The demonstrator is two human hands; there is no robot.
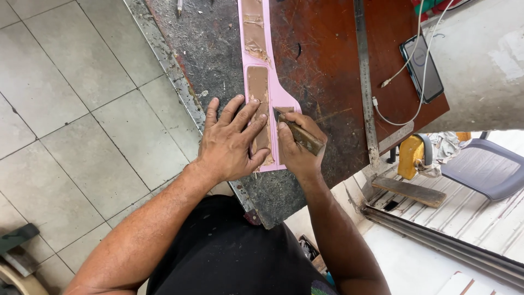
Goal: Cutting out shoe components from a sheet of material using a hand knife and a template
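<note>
The left hand (232, 139) lies flat with its fingers spread on the long pink strip (261, 82), pressing on the brown filler patch (258, 101) near the strip's lower end. The right hand (297, 147) is closed around a brown putty knife (297, 133), and the blade tip touches the pink strip just beside the left fingertips. The strip lies along the dark, worn desk (322, 71), where 1 long metal ruler (364, 76) and 1 phone (422, 68) with a white cable (406, 65) rest well apart to the right.
</note>
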